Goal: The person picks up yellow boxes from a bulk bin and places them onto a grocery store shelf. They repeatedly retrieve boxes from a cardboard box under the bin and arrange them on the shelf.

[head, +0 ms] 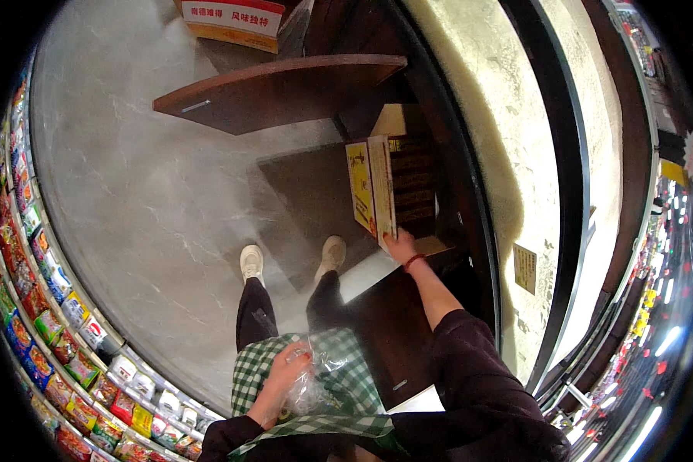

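My left hand (286, 372) is closed around crumpled clear plastic wrap (307, 392) in front of the green-and-white checked apron (346, 369). At the cabinet, my right hand (401, 245), with a red band at its wrist, grips the near end of a thin, light-coloured box (383, 185). That box stands on edge beside a yellow printed panel (360, 187); whether the two are one package I cannot tell. Behind them, an open cardboard carton (433, 245) holds several dark packages (413, 179) inside the dark wooden cabinet.
One cabinet door (283, 89) stands open beyond the carton, another dark door (395, 329) nearer me. A printed carton (234, 23) lies on the grey floor (167, 173) past the far door. Shelves of packaged goods (63, 346) curve along the left.
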A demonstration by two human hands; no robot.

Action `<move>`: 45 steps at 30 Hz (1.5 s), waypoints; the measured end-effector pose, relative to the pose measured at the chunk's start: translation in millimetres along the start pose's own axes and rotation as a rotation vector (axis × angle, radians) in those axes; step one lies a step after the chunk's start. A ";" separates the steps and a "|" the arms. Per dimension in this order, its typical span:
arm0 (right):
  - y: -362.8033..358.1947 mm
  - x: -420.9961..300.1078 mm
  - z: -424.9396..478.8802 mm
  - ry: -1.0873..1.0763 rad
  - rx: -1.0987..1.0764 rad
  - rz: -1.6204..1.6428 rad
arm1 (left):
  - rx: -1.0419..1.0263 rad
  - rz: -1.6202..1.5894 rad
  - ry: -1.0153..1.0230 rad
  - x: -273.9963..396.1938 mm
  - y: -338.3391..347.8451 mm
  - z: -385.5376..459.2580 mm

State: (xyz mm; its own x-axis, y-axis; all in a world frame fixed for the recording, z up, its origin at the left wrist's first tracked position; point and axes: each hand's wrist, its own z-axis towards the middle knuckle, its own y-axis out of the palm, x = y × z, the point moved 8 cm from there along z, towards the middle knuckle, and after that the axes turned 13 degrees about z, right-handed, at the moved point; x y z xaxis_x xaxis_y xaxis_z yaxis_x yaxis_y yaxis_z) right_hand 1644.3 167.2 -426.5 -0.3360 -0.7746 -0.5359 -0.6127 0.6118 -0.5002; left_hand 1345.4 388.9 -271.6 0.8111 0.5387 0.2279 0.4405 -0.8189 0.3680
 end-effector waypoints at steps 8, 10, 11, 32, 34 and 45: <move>18.1 -42.5 49.4 0.141 -0.317 0.853 | -0.044 0.939 0.472 131.4 95.0 124.8; 35.4 -42.4 68.9 -0.027 -0.371 0.547 | -0.027 1.111 0.292 143.7 115.4 164.7; 39.6 -38.0 81.3 -0.093 -0.347 0.378 | 0.037 1.120 0.315 146.2 115.1 187.8; -16.6 13.0 298.5 -0.423 0.051 -0.729 | 0.540 0.794 0.431 132.6 56.3 253.1; 3.1 -7.2 286.1 -0.031 -0.132 -0.652 | 0.512 0.849 0.368 126.4 48.2 265.4; -5.3 75.5 272.1 0.181 0.362 0.310 | 0.463 0.873 0.312 123.2 47.4 274.8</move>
State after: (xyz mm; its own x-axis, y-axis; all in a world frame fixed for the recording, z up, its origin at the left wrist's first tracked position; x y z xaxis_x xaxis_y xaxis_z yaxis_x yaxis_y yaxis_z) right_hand 1816.9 149.1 -649.4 -0.6007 -0.5436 -0.5862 -0.1879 0.8087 -0.5574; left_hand 1571.9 362.0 -473.8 0.8123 -0.3055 0.4969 -0.0944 -0.9095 -0.4049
